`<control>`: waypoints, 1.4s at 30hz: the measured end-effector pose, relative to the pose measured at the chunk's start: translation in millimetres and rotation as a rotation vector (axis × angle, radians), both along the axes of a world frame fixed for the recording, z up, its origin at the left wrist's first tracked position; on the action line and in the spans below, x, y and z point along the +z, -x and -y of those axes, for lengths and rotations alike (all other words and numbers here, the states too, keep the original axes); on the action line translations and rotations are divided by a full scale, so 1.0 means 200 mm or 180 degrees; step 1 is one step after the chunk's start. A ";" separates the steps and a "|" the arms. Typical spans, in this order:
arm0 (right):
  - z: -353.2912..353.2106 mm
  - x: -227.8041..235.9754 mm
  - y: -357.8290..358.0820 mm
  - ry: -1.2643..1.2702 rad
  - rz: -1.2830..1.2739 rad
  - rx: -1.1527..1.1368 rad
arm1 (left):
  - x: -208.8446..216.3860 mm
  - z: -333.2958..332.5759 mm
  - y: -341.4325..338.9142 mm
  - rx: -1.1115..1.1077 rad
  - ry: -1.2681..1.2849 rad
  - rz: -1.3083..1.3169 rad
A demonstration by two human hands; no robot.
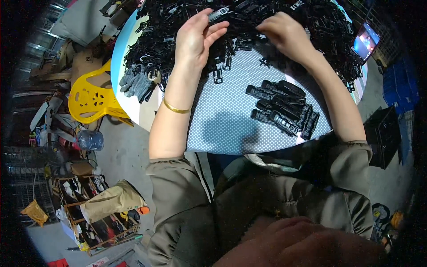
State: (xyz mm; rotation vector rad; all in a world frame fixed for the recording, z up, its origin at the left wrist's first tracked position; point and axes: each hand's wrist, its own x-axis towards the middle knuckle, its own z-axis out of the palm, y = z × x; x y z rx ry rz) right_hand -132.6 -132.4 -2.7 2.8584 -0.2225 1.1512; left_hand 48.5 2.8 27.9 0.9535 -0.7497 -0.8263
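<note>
At the far middle of the table, my left hand [192, 40] has a small oblong black-and-silver part [218, 14] between its fingers. The other fingers of that hand stretch to the right. My right hand [287, 35] is bent inward over the heap of black parts [249, 26], its fingers closed together. Whatever its fingertips hold is hidden or too small to name. A separate stack of longer black parts [282, 107] lies on the dotted cloth [222, 111] near my right forearm. A few single parts [218, 76] lie at the heap's near edge.
Grey gloves [137, 83] rest at the table's left edge. A lit phone [367, 42] stands at its right edge. Left of the table are a yellow plastic chair [95, 99], a clear water jug [90, 140] and a filled rack [98, 209]; a blue crate [401, 84] stands right.
</note>
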 end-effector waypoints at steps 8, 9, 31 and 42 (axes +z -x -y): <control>-0.07 -0.11 -0.15 0.0251 -0.0687 -0.0073 | -0.03 0.02 0.05 -0.0209 -0.0357 0.0544; -0.06 -0.10 -0.13 -0.0033 -0.0590 -0.0015 | -0.03 0.02 0.05 -0.0192 -0.0444 0.0572; -0.16 0.03 0.03 -0.0099 0.0125 0.0576 | -0.12 0.05 0.19 -0.0516 -0.0975 0.0827; -0.22 0.03 0.00 -0.0376 0.0453 0.0534 | -0.11 0.02 0.21 -0.0590 -0.0788 0.0703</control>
